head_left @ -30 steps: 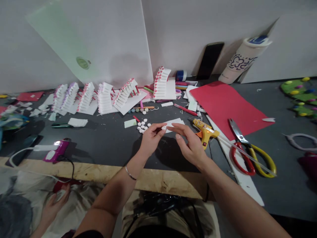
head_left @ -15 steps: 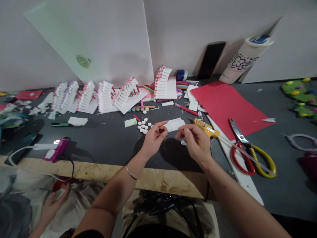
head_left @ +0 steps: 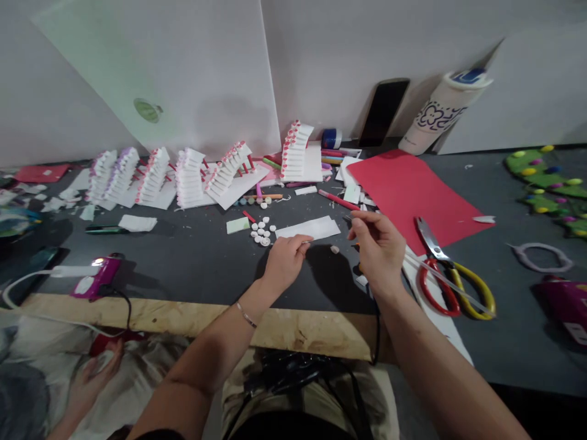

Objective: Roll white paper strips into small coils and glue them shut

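Observation:
My left hand (head_left: 284, 260) rests low over the dark table (head_left: 197, 256) with its fingers pinched together; what they pinch is too small to make out. My right hand (head_left: 378, 247) is closed round the yellow glue gun (head_left: 351, 220), which is mostly hidden in the fist; only its tip pokes out to the left, and its cord drops off the table edge. Between the hands lies one small white disc (head_left: 334, 249). Just beyond the fingertips are a white paper strip (head_left: 308, 228) and a cluster of white discs (head_left: 261, 232).
Red and yellow scissors (head_left: 454, 278) and a red sheet (head_left: 403, 189) lie to the right. White stepped paper models (head_left: 192, 177) line the back. A purple glue gun (head_left: 94, 278) sits at the left. Another person's hand (head_left: 92, 376) is at the bottom left.
My right hand has closed on the glue gun and lifted it off the table. My left hand has dropped toward the table. A small white disc now lies between the hands.

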Demonstrator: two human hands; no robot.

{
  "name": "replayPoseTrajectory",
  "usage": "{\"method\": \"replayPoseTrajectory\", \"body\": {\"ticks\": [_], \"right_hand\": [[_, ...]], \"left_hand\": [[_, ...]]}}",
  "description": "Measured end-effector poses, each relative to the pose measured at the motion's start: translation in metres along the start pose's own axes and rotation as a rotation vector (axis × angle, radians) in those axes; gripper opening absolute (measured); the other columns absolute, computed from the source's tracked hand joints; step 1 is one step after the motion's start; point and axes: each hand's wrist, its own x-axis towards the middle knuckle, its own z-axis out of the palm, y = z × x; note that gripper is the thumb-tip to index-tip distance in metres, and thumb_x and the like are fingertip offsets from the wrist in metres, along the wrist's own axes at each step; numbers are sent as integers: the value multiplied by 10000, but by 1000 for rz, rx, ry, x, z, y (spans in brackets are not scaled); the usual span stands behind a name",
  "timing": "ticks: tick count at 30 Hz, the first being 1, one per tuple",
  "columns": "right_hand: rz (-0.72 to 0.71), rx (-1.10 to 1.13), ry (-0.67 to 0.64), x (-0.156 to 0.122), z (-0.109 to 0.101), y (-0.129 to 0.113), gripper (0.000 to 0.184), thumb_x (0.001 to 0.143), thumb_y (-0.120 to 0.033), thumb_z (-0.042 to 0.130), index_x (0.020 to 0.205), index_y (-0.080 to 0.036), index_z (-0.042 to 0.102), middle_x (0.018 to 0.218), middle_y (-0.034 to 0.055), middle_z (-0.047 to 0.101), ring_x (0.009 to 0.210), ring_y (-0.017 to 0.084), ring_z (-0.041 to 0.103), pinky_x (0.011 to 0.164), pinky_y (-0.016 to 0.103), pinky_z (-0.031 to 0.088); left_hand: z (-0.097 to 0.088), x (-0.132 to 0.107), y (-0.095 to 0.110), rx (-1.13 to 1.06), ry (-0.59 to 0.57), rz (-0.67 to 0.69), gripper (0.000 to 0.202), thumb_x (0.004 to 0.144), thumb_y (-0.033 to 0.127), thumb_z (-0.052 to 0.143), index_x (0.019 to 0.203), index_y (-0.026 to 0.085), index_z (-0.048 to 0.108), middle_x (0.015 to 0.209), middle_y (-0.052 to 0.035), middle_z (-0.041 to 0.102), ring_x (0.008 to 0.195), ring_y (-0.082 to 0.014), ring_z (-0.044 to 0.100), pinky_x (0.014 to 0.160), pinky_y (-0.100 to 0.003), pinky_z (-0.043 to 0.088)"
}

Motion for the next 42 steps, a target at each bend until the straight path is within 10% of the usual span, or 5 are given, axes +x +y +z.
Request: {"method": "replayPoseTrajectory", "body": {"ticks": [10, 14, 25, 32, 42], "right_hand": [[31, 175, 70, 10, -9, 1, 433, 949, -541, 441, 652, -226, 425, 518, -65, 395, 408, 74, 375, 393, 224, 306], [-5, 195, 111, 12, -9, 0, 206, 906, -455, 559, 925, -250, 549, 746, -19, 524, 563, 98, 501, 458, 229, 398], [17, 193, 88, 9, -7, 1, 187, 900, -394, 561, 1028, -259, 556, 857, 9, 548, 648, 118, 545, 488, 242, 439], [54, 158, 15, 3, -5, 7, 140, 901, -377, 583, 1017, -301, 603, 820, 1, 586, 629, 130, 555, 463, 241, 449], [-507, -207, -1108, -49, 22, -3, 401, 859, -346, 648, 1259, -332, 615, 1234, 74, 632, 1079, 234, 626, 865, 396, 563]], "left_hand": [[10, 9, 24, 394, -188, 219, 371, 899, 389, 599, 1204, 179, 620, 1052, -93, 670, 974, -242, 580, 825, -368, 379], [27, 21, 24, 453, -266, 200, 299, 873, 353, 639, 1101, 161, 658, 1002, -100, 665, 985, -261, 571, 818, -381, 391], [-17, 0, 18, -601, -219, -246, 189, 842, 218, 595, 1018, 160, 626, 878, -54, 683, 797, -145, 640, 718, -264, 482], [-47, -37, -11, 193, -78, -240, 76, 830, 142, 572, 797, 182, 627, 747, -29, 641, 710, -173, 572, 731, -325, 439], [-71, -38, -46, 421, 32, 0, 296, 921, 294, 530, 1183, 195, 629, 1025, -96, 638, 977, -229, 573, 862, -360, 467]]}}
